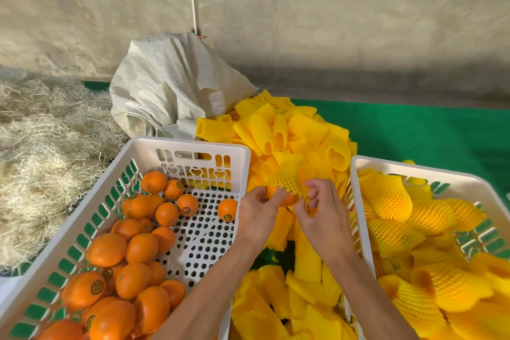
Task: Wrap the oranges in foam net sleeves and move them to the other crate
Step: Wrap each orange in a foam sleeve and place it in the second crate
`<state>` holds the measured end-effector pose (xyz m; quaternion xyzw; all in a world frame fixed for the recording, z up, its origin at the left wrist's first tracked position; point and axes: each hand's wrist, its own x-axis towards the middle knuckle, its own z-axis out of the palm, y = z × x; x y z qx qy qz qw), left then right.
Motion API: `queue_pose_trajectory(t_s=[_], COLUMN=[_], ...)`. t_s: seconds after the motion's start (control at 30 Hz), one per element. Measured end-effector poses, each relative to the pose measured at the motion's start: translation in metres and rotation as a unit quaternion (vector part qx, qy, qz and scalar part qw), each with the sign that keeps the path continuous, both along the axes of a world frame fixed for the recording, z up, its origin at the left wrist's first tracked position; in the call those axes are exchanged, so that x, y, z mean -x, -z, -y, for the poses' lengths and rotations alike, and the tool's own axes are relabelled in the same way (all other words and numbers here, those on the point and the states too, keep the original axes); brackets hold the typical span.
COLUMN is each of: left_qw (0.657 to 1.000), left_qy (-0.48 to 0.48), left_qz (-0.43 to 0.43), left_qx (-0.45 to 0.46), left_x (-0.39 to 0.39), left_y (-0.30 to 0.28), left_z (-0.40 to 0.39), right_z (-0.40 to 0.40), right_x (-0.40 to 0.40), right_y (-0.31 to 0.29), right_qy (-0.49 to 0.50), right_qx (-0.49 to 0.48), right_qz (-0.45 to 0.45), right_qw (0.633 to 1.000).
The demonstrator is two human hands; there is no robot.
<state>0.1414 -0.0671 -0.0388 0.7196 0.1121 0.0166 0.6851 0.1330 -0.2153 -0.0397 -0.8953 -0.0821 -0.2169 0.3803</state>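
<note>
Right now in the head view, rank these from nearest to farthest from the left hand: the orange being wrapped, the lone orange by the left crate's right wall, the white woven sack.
From the left hand:
1. Orange being wrapped, held at its fingertips.
2. Lone orange, just left, inside the left crate.
3. White woven sack, far behind, by the wall.

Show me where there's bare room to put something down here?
The perforated floor of the white plastic crate of bare oranges is free at its far right, beside the lone orange. The green mat lies bare beyond the pile of yellow foam net sleeves. The sleeved-orange crate is crowded.
</note>
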Motion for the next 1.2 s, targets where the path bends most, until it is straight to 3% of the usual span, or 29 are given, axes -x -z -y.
queue_pose_trajectory(t_s=[0.23,0.37,0.47,0.63,0.8,0.97,1.03,1.13,1.2], left_qw=[0.998,0.992,0.999,0.994,0.988,0.990,0.986,0.979,0.974], left_qy=[0.046,0.101,0.048,-0.011,-0.061,-0.025,-0.018,0.004,0.037], left_qz=[-0.039,-0.042,-0.021,0.086,0.124,0.125,0.132,0.151,0.162], left_qx=[0.032,0.058,-0.004,-0.060,-0.072,-0.066,-0.103,-0.136,-0.154], left_x=[-0.002,-0.002,-0.001,0.006,0.006,0.005,0.004,0.005,0.006], left_y=[0.003,0.008,0.010,0.009,0.003,0.005,0.007,0.011,0.014], left_z=[0.002,0.001,0.003,0.006,0.000,-0.002,-0.002,0.000,0.001], right_z=[0.005,0.011,0.014,0.011,0.000,0.000,0.002,0.004,0.007], right_x=[-0.003,-0.010,-0.011,-0.007,0.002,0.006,0.004,0.002,0.000], right_y=[0.008,0.009,0.008,0.010,0.002,-0.003,-0.001,0.001,0.003], right_qy=[0.004,0.009,0.013,-0.008,-0.022,-0.064,-0.052,-0.003,-0.014], right_qx=[0.025,-0.009,-0.035,-0.043,-0.005,0.155,0.136,0.044,0.029], right_qz=[-0.093,-0.096,-0.078,-0.106,-0.016,0.135,0.100,-0.037,-0.060], right_qw=[0.995,0.995,0.996,0.993,1.000,0.977,0.984,0.998,0.998])
